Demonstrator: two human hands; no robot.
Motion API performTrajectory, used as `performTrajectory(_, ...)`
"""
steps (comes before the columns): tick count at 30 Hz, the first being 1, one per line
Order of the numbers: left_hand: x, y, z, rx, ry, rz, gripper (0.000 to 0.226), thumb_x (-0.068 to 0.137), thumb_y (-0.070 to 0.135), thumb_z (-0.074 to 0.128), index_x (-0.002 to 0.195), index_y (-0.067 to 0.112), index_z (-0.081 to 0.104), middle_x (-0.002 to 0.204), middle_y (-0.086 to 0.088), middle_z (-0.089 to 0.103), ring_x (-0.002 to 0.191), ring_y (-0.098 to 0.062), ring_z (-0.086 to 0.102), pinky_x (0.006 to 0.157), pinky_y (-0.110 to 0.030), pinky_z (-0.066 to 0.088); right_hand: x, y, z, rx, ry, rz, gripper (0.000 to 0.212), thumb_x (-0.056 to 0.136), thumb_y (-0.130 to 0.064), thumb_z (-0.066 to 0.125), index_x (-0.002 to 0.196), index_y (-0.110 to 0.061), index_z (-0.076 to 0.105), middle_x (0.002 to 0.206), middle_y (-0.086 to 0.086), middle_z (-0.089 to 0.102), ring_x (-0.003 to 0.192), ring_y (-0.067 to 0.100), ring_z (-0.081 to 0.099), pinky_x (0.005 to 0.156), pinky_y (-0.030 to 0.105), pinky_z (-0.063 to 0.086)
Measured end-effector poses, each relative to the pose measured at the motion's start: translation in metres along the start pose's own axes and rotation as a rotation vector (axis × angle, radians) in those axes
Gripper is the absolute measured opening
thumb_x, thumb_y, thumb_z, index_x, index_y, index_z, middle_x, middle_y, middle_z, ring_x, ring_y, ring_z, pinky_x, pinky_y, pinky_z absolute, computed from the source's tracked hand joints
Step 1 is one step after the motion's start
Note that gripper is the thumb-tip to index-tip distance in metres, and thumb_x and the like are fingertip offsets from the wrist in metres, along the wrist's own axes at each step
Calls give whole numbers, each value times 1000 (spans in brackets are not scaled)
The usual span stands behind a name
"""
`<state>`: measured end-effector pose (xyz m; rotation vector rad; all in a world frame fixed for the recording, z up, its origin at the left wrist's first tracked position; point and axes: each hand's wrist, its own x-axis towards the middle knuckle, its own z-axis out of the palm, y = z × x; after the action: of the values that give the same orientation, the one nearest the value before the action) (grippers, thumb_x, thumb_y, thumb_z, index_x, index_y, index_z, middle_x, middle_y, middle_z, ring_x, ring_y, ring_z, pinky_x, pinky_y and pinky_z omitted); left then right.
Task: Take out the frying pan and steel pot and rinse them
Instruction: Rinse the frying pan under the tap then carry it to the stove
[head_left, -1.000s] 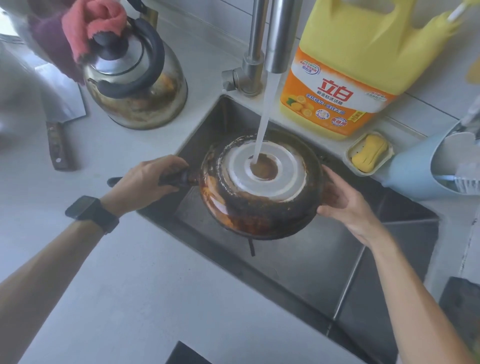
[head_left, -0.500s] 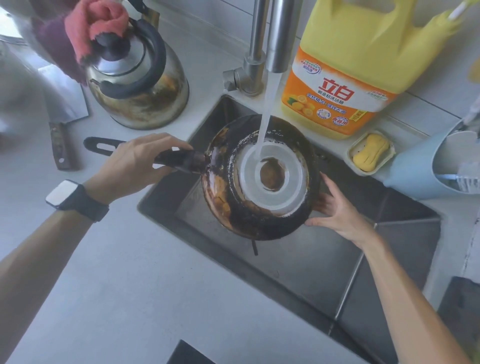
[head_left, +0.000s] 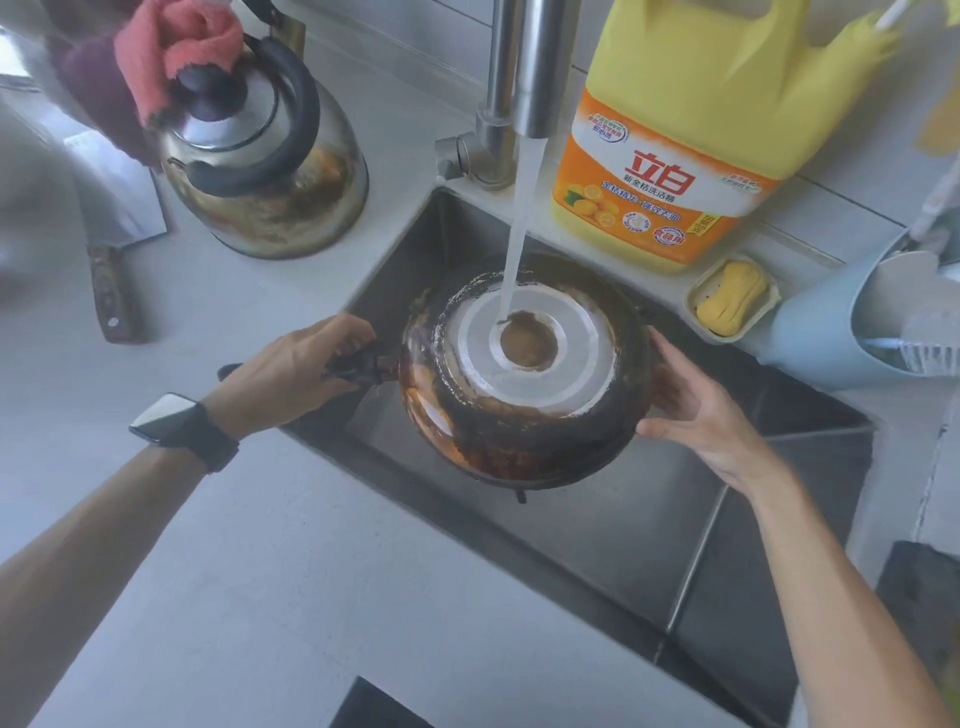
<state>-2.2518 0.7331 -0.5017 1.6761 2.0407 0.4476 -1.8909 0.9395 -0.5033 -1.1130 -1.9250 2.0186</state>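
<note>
while water hits its upturned base, frying pan (head_left: 519, 415) (over sink (head_left: 623, 545)), left hand (head_left: 296, 369) grip on handle, right hand (head_left: 691, 410) cupping rim

Bright, soft daylight all over; glare flashes off the kettle (head_left: 260, 156) and the watch face (head_left: 163, 418). Wide-angle bending at the edges, top-left corner blurred, shadows faint.

Pan (head_left: 524, 374) over sink (head_left: 649, 519) (kettle (head_left: 265, 171) seemingly left)

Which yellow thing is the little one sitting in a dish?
The soap, in its small tray by the sink. The other yellow thing, the detergent jug, is far bigger and stands upright.
</note>
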Motion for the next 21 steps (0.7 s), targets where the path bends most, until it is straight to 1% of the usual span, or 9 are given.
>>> performTrajectory(1,-1,0,1,3,12,-2,45,77,15,74,113,20,48,95,10,55,80,-18,59,70,-35,51,-1,-3,-1,-15,-13,-7,102,63,-20,85,147,-34,28,123,6,61,115,11,58,97,15,43)
performTrajectory(3,-3,1,0,16,49,1,44,77,15,74,112,20,48,95,10,55,78,-20,60,67,-40,53,-1,-8,0,-51,-24,-16,105,63,-10,82,147,-35,24,125,5,60,117,13,57,98,15,42)
performTrajectory(5,-4,4,-5,27,91,21,43,77,14,75,110,21,48,95,10,55,78,-21,63,65,-41,54,-1,-10,0,-76,-23,-18,107,62,-4,79,147,-36,22,122,3,61,115,12,58,99,15,42)
performTrajectory(8,-4,11,-18,47,106,68,42,76,14,75,110,21,52,92,10,57,75,-20,62,62,-42,54,-1,-8,0,-91,-19,14,108,62,-4,79,147,-36,21,122,-1,60,113,6,59,98,12,42)
performTrajectory(11,0,15,-31,70,88,115,43,76,17,75,113,23,55,88,23,52,71,-18,61,60,-40,54,-1,-2,3,-59,-12,44,106,62,-1,78,147,-34,23,122,-2,61,113,5,59,94,11,44)
performTrajectory(14,2,20,-42,82,93,131,44,76,17,75,114,27,55,92,30,51,74,-17,60,64,-39,54,0,6,6,2,-13,55,100,68,12,72,145,-34,27,123,-2,61,114,4,60,89,10,46)
performTrajectory(17,2,27,-54,86,108,159,45,75,13,75,114,26,56,96,32,52,77,-11,58,69,-37,54,-1,12,8,45,-21,71,94,69,10,71,139,-39,33,120,-5,63,111,1,61,89,11,46)
performTrajectory(19,1,30,-58,75,120,174,44,75,13,75,114,25,58,98,27,57,78,-13,59,71,-38,54,-2,14,8,79,-13,80,90,66,6,71,134,-42,37,117,-5,64,110,2,61,91,14,48)
performTrajectory(21,2,29,-57,62,123,170,43,75,14,75,113,26,58,97,24,59,77,-16,60,71,-38,54,-3,13,8,101,-8,79,90,65,3,71,135,-41,37,118,-3,64,111,6,61,96,19,48)
